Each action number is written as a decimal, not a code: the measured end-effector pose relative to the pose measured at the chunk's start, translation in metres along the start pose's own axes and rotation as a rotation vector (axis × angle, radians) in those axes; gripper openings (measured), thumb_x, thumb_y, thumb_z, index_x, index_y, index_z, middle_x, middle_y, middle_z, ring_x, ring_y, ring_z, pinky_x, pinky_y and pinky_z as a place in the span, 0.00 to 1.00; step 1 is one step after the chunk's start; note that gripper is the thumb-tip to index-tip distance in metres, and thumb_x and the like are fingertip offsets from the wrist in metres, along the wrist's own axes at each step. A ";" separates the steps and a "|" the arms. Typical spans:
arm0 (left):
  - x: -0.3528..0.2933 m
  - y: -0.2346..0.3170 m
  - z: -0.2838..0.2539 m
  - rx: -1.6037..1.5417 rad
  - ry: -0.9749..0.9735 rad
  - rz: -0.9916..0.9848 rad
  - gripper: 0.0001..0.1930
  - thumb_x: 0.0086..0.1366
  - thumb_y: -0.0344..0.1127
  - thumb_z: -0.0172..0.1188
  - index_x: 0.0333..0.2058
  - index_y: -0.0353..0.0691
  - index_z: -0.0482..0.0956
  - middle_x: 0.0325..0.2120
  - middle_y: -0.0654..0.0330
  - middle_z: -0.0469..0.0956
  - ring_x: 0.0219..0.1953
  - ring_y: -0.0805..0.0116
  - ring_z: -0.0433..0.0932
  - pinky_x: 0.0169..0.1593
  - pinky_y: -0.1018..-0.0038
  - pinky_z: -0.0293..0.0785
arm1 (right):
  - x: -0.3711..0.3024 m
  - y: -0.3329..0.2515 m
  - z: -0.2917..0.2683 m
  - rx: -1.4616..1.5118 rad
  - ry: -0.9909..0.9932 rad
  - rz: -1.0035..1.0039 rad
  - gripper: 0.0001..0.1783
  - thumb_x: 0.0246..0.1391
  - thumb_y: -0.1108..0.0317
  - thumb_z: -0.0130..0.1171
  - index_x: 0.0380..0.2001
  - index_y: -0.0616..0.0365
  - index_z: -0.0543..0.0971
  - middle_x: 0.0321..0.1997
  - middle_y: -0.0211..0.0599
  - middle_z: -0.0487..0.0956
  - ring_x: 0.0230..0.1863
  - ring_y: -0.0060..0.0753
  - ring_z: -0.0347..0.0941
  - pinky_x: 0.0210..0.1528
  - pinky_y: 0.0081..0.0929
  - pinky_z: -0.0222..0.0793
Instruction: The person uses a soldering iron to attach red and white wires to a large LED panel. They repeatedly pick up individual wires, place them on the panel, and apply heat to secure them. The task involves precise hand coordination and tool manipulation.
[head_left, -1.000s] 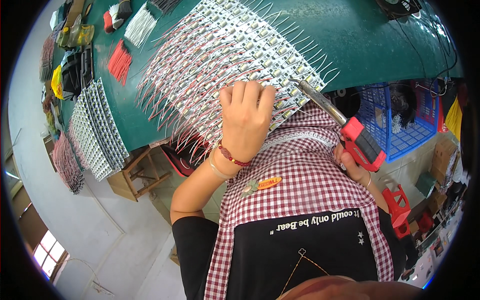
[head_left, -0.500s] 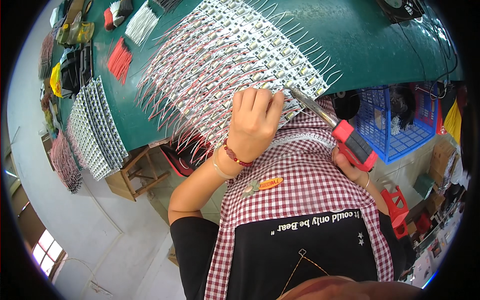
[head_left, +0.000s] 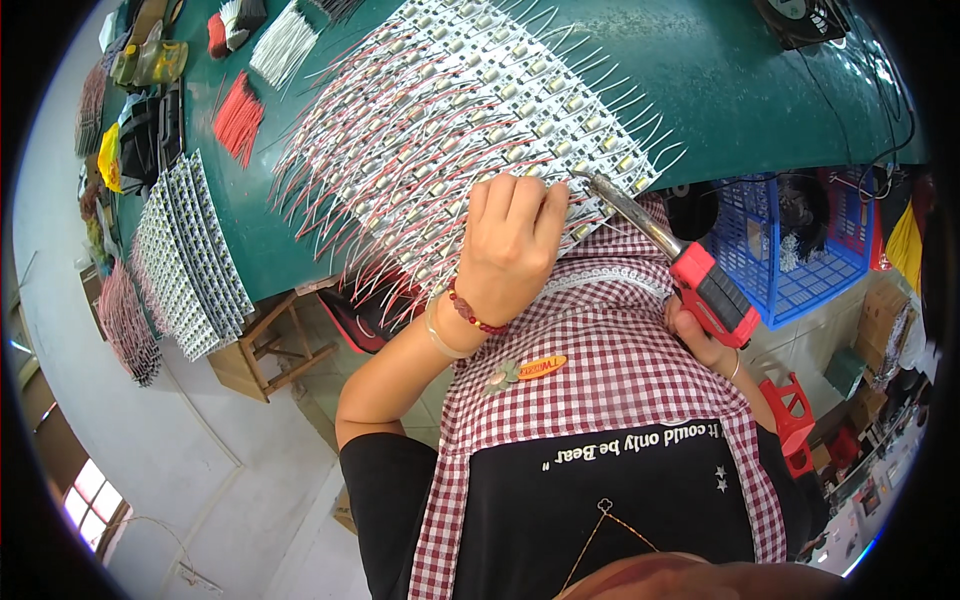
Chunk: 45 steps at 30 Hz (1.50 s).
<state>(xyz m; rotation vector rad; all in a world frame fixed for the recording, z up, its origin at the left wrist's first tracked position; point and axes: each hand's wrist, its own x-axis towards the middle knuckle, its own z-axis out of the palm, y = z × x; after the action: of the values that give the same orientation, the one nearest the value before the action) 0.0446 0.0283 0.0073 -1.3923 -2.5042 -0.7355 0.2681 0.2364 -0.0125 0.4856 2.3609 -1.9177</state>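
Observation:
A large panel of white circuit boards point(head_left: 520, 112) lies across the near edge of the green table, with rows of small components and many thin red and white wires fanning from its sides. Over its near part my left hand point(head_left: 510, 235) is closed in a pinch, fingertips at the boards; what they hold is hidden. My right hand point(head_left: 697, 338) grips a red and black soldering iron point(head_left: 715, 293), partly behind its handle. The iron's metal barrel slants up to the left, and its bent tip is at the boards just beside my left fingertips.
Red wires point(head_left: 238, 118) and white wires point(head_left: 284, 45) lie in bundles on the green table point(head_left: 740, 90). More wired board strips point(head_left: 193, 260) hang over its left edge. A blue plastic crate point(head_left: 790, 245) stands at right, near a red stool point(head_left: 788, 415).
The soldering iron has shifted very slightly, its handle a little right and down. My left hand and the panel stay nearly where they were.

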 end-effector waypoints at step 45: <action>0.000 0.002 -0.001 0.036 -0.020 -0.014 0.16 0.49 0.23 0.58 0.40 0.35 0.79 0.29 0.59 0.67 0.31 0.63 0.68 0.35 0.68 0.63 | -0.001 0.001 -0.003 -0.002 -0.003 0.013 0.06 0.42 0.70 0.61 0.25 0.61 0.78 0.24 0.38 0.78 0.26 0.42 0.74 0.31 0.34 0.69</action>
<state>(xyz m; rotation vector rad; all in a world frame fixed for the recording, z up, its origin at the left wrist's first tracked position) 0.0464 0.0290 0.0091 -1.3785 -2.5315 -0.6784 0.2694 0.2393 -0.0122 0.4962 2.3519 -1.9091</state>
